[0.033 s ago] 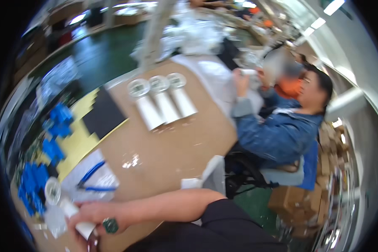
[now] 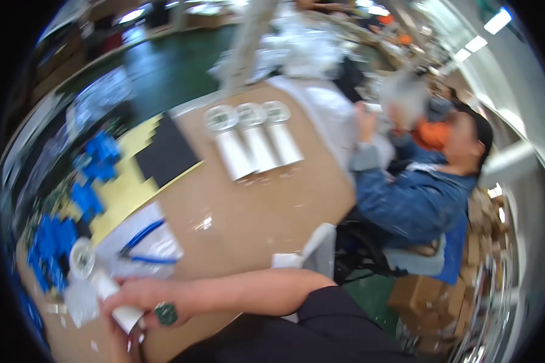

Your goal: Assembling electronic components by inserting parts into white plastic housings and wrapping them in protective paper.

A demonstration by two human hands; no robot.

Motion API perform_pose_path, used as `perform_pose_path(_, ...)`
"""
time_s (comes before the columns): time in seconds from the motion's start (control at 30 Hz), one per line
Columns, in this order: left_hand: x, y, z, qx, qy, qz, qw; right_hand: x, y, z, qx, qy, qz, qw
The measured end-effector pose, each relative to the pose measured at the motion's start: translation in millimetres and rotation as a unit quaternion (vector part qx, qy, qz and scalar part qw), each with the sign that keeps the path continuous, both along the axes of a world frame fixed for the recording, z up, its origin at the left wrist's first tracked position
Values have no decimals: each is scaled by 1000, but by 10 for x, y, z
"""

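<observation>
Three white pieces (image 2: pixel 258 148) with clear round heads lie side by side toward the table's far edge, heads outward, handles pointing inward. Table (image 2: pixel 266 209) is brown-topped. Matching fourth piece (image 2: pixel 106 286), same white handle and round head, is off the surface near the near-left corner, in the person's right hand (image 2: pixel 144 296): fingers closed round the handle, head sticking out toward the left edge. Right arm reaches across from the lower right, dark sleeve (image 2: pixel 321 320). Green round item (image 2: pixel 166 313) shows against that hand; cannot tell if held or worn. Left hand (image 2: pixel 120 346) only partly in view under the handle, blurred; cannot tell how its fingers stand.

Just beyond the held piece: blue-handled pliers (image 2: pixel 145 232), handles spread, on a white plastic sheet (image 2: pixel 110 249). Blue pieces (image 2: pixel 53 245) heaped along the left edge. Farther up that side, black sheet (image 2: pixel 166 151) on top of yellow sheet (image 2: pixel 116 202). Clear plastic (image 2: pixel 82 302) near the left edge, beside the held piece.

Co-worker in denim jacket (image 2: pixel 415 199) sits past the right edge, raised hands at a small white item (image 2: pixel 374 107), details blurred.
</observation>
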State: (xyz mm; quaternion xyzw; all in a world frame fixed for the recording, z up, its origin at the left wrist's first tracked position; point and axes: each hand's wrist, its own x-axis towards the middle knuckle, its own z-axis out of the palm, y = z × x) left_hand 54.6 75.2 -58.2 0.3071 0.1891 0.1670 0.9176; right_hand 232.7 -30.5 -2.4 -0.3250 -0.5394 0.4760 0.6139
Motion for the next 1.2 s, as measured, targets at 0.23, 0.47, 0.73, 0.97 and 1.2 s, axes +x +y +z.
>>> perform_pose_path(0.23,391,-114,385,10,-53,-89,995,-93,-2,-83,-388,336,72,856)
perform_pose_path(0.47,255,-84,417,46,-45,-91,994,-66,-105,-130,44,-145,-72,986)
perform_pose_path(0.73,257,-69,439,77,-101,-88,988,-61,-109,-150,63,-175,-87,979)
perform_pose_path(0.97,254,-135,464,96,-86,-96,987,-54,-119,-157,93,-246,-118,958)
perform_pose_path(1.2,236,-73,392,112,-1,-40,993,32,-124,-107,84,-389,-149,905)
